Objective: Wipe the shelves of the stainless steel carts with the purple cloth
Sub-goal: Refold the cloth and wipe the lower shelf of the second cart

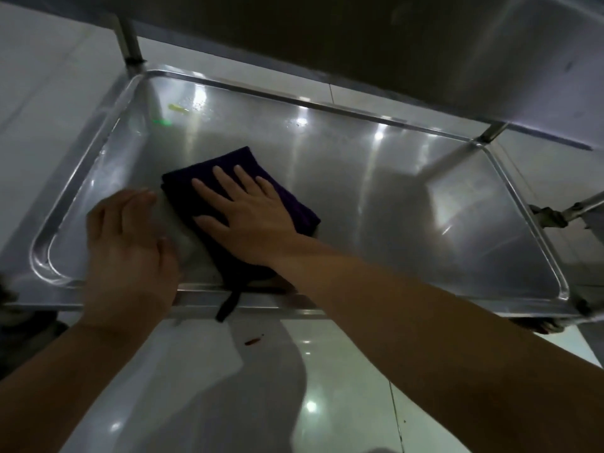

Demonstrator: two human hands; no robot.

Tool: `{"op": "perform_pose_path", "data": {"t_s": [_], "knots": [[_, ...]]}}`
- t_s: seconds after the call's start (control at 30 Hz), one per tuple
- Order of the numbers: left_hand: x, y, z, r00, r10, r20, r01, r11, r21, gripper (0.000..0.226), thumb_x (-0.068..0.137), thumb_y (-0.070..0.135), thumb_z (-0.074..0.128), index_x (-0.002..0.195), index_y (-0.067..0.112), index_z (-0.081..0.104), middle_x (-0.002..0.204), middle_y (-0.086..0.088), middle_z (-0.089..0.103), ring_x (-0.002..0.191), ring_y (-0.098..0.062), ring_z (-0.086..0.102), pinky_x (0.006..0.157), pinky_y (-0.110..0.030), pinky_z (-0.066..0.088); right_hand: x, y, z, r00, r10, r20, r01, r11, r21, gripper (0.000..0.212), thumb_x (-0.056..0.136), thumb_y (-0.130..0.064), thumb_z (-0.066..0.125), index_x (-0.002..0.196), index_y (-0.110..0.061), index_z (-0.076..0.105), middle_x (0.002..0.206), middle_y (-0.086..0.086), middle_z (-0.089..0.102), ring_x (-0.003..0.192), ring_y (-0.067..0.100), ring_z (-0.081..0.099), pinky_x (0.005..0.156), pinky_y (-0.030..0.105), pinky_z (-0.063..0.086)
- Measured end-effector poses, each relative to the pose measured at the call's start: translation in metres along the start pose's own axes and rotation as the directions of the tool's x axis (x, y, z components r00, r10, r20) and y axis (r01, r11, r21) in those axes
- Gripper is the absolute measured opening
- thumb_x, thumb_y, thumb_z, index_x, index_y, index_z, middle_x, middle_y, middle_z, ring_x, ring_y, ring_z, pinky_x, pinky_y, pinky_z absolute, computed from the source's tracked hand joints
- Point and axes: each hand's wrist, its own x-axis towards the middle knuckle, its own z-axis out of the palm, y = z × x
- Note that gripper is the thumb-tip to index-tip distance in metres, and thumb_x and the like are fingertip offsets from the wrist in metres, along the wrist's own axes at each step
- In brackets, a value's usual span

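Observation:
A folded purple cloth (183,183) lies on the lower shelf (392,197) of a stainless steel cart, left of the shelf's middle. My right hand (248,210) presses flat on the cloth with fingers spread and straight. A dark strap of the cloth (228,305) hangs over the shelf's front rim. My left hand (125,243) rests on the shelf's front left part, just left of the cloth, fingers relaxed and pointing away from me. It holds nothing.
The cart's upper shelf (457,44) overhangs close above. Upright posts stand at the back left (130,40) and back right (493,132) corners. Water drops and a yellow-green smear (178,108) mark the shelf's far left. Glossy white floor tiles (228,387) lie below.

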Motion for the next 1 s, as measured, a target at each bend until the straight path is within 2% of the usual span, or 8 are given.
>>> {"op": "perform_pose_path", "data": {"t_s": [0.2, 0.37, 0.53, 0.6, 0.73, 0.83, 0.93, 1.0], "knots": [[-0.001, 0.003, 0.001, 0.999, -0.011, 0.047, 0.009, 0.999, 0.053, 0.044, 0.070, -0.004, 0.047, 0.111, -0.016, 0.050, 0.105, -0.035, 0.054, 0.100, -0.051, 0.048, 0.095, -0.053, 0.032, -0.061, 0.114, -0.026, 0.932, 0.358, -0.050, -0.361, 0.930, -0.067, 0.059, 0.096, -0.058, 0.032, 0.150, -0.043, 0.015, 0.161, -0.006, 0.008, 0.148, 0.018, 0.004, 0.118, 0.039, 0.003], [-0.003, 0.006, 0.002, 0.993, -0.062, 0.100, 0.052, 0.994, 0.094, 0.042, 0.073, -0.001, 0.043, 0.111, -0.015, 0.053, 0.110, -0.034, 0.054, 0.105, -0.048, 0.046, 0.098, -0.049, 0.030, -0.149, 0.185, -0.040, 0.753, 0.653, -0.082, -0.658, 0.751, -0.057, 0.058, 0.100, -0.051, 0.028, 0.153, -0.033, 0.013, 0.162, 0.002, 0.009, 0.148, 0.026, 0.007, 0.118, 0.044, 0.009], [-0.004, 0.014, -0.002, 0.990, -0.126, 0.066, 0.128, 0.992, -0.013, 0.044, 0.072, -0.002, 0.041, 0.114, -0.012, 0.052, 0.108, -0.032, 0.055, 0.103, -0.049, 0.048, 0.097, -0.045, 0.030, -0.185, 0.164, -0.033, 0.565, 0.825, 0.017, -0.822, 0.565, -0.069, 0.062, 0.099, -0.053, 0.020, 0.153, -0.031, -0.001, 0.162, 0.005, -0.002, 0.148, 0.029, -0.002, 0.117, 0.049, 0.004], [-0.005, 0.016, -0.007, 0.989, -0.141, 0.035, 0.143, 0.987, -0.077, 0.043, 0.072, -0.004, 0.040, 0.112, -0.011, 0.054, 0.105, -0.031, 0.057, 0.100, -0.049, 0.049, 0.095, -0.040, 0.029, -0.180, 0.136, -0.028, 0.588, 0.809, 0.016, -0.806, 0.588, -0.069, 0.063, 0.099, -0.054, 0.017, 0.153, -0.031, -0.005, 0.162, 0.006, -0.005, 0.148, 0.029, -0.004, 0.117, 0.048, 0.002], [-0.006, 0.015, -0.014, 0.976, -0.215, 0.035, 0.217, 0.952, -0.214, 0.042, 0.074, -0.008, 0.040, 0.111, -0.008, 0.058, 0.106, -0.028, 0.058, 0.102, -0.045, 0.048, 0.094, -0.034, 0.030, -0.145, 0.068, -0.019, 0.734, 0.679, 0.009, -0.676, 0.732, -0.078, 0.062, 0.099, -0.053, 0.015, 0.152, -0.030, -0.007, 0.161, 0.007, -0.009, 0.147, 0.029, -0.009, 0.117, 0.048, -0.004], [-0.013, 0.012, -0.025, 0.948, -0.317, 0.039, 0.314, 0.902, -0.297, 0.043, 0.078, -0.014, 0.043, 0.115, -0.002, 0.059, 0.112, -0.021, 0.057, 0.108, -0.032, 0.045, 0.095, -0.027, 0.030, -0.106, 0.016, -0.011, 0.834, 0.551, 0.028, -0.547, 0.833, -0.075, 0.062, 0.099, -0.054, 0.014, 0.152, -0.031, -0.007, 0.161, 0.007, -0.011, 0.147, 0.030, -0.013, 0.116, 0.049, -0.007], [-0.038, -0.003, -0.043, 0.916, -0.399, 0.043, 0.396, 0.882, -0.254, 0.038, 0.082, -0.008, 0.047, 0.116, 0.004, 0.058, 0.113, -0.016, 0.057, 0.107, -0.032, 0.047, 0.094, -0.037, 0.035, -0.069, -0.032, -0.003, 0.914, 0.402, 0.061, -0.399, 0.915, -0.059, 0.062, 0.099, -0.055, 0.013, 0.152, -0.031, -0.007, 0.160, 0.007, -0.014, 0.146, 0.030, -0.016, 0.115, 0.049, -0.011], [-0.060, -0.014, -0.055, 0.939, -0.342, 0.040, 0.343, 0.922, -0.181, 0.031, 0.083, -0.001, 0.047, 0.111, 0.001, 0.060, 0.103, -0.018, 0.060, 0.099, -0.036, 0.050, 0.091, -0.041, 0.036, -0.052, -0.062, 0.001, 0.956, 0.284, 0.076, -0.282, 0.959, -0.042, 0.060, 0.099, -0.054, 0.014, 0.152, -0.032, -0.005, 0.161, 0.007, -0.013, 0.146, 0.030, -0.017, 0.114, 0.049, -0.014]]}}
